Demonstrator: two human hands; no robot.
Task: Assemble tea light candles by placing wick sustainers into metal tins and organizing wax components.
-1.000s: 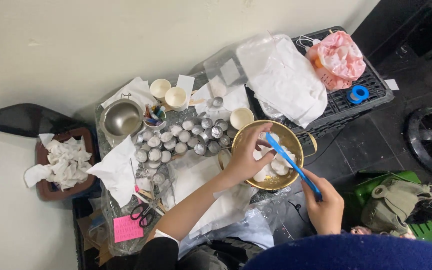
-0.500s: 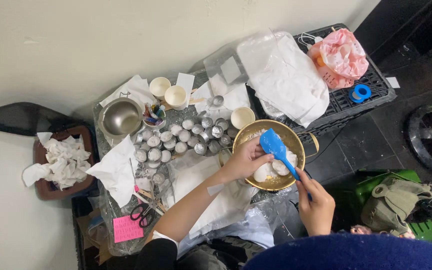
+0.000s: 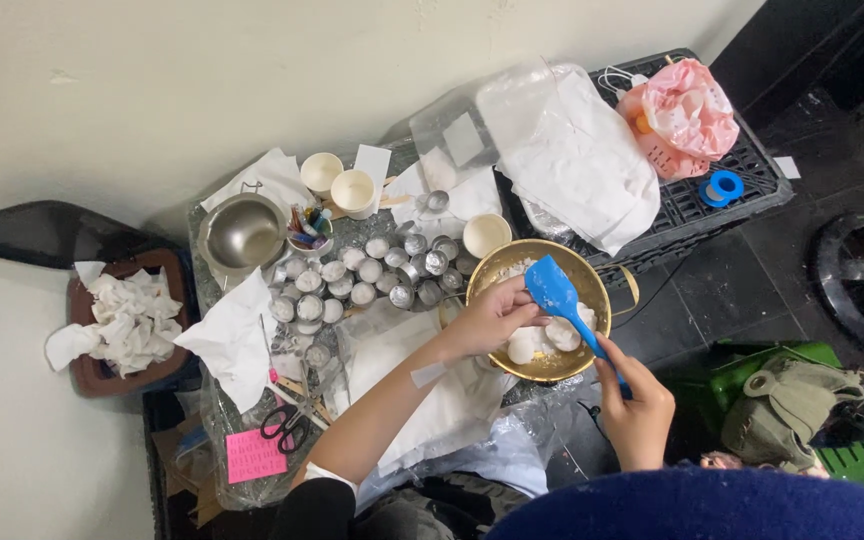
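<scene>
A gold metal bowl (image 3: 592, 285) sits at the table's right side with white lumps (image 3: 544, 338) inside. My left hand (image 3: 487, 318) reaches over the bowl's left rim, fingers curled at the blade of a blue spatula (image 3: 558, 295) and touching it. My right hand (image 3: 637, 408) grips the spatula's handle below the bowl, blade tilted up over the bowl. Several small round metal cups (image 3: 372, 272) filled with white stand in rows left of the bowl.
A steel bowl (image 3: 243, 235), paper cups (image 3: 352, 190), a cup of coloured pens (image 3: 307, 228), white tissues (image 3: 234, 335), scissors (image 3: 282, 425) and a pink note (image 3: 255, 455) crowd the table. A black crate (image 3: 722, 215) carries white cloth, a pink bag and blue tape. A tissue-filled bin (image 3: 122, 320) stands left.
The spatula has swung from lying long across the bowl to blade-up over it. My left hand has stayed at its blade; my right hand shifted slightly down and right.
</scene>
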